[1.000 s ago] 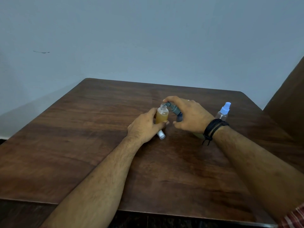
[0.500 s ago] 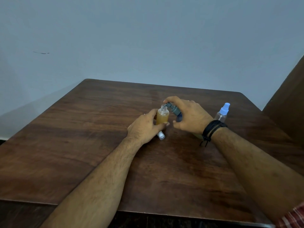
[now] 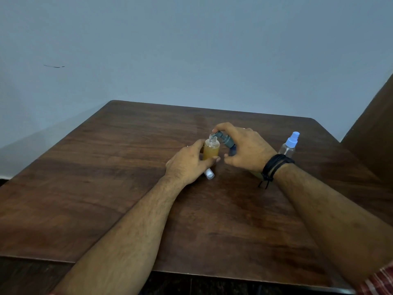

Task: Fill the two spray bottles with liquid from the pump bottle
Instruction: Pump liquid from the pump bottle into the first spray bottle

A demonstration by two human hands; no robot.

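A small clear spray bottle (image 3: 211, 149) with no cap stands mid-table, holding amber liquid almost up to its neck. My left hand (image 3: 188, 165) grips it from the left, with a white cap (image 3: 208, 173) poking out under the fingers. My right hand (image 3: 244, 146) rests on the grey pump head (image 3: 225, 139) of the pump bottle, whose nozzle sits over the open neck. The hand hides most of the pump bottle's body. A second clear spray bottle (image 3: 288, 146) with a light blue sprayer stands to the right, behind my wrist.
The dark wooden table (image 3: 106, 188) ends near the bottom of the view and meets a pale wall at the back. A brown wooden panel (image 3: 374, 124) rises at the right edge. A black cord bracelet is on my right wrist.
Hardly anything has moved. Both hands stay on the same bottles, with the pump nozzle over the open neck.
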